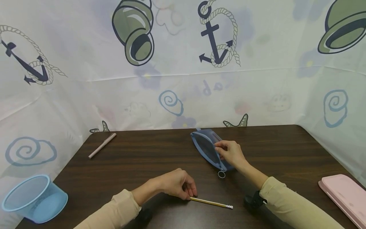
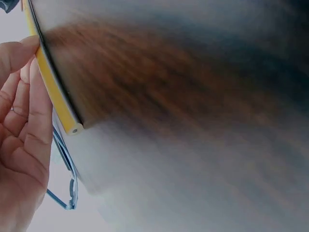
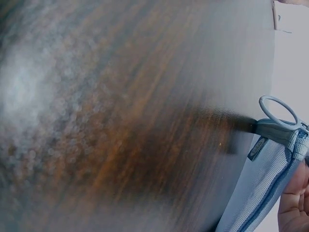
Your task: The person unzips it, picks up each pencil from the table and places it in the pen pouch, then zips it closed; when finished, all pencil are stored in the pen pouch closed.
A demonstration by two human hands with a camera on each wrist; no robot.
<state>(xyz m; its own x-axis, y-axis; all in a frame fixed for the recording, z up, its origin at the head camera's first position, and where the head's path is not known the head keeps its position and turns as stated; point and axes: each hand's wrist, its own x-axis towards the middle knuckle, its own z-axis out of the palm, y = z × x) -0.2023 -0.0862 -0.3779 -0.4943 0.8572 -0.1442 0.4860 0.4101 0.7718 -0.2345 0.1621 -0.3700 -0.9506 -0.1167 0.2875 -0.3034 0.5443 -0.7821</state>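
Note:
My left hand [image 1: 180, 185] pinches a yellow pencil [image 1: 211, 202] by one end, low over the table, its eraser end pointing right. In the left wrist view, thumb and fingertips are on the pencil [image 2: 57, 96], which shows a black stripe along its side. Farther up and to the right, my right hand [image 1: 231, 154] grips the edge of a blue mesh zipper pouch [image 1: 204, 144]. The pouch's mouth gapes toward the left, and a ring pull [image 1: 221, 174] hangs at its near end. In the right wrist view, fingers show at the edge beside the pouch [image 3: 270, 188].
A light-coloured pen [image 1: 102, 145] lies at the table's far left. At the near left is a blue mesh cup [image 1: 52, 202], tilted. A pink case [image 1: 343, 194] lies along the right edge. Printed cloth [image 1: 183, 76] hangs behind the dark wooden table [image 1: 143, 156].

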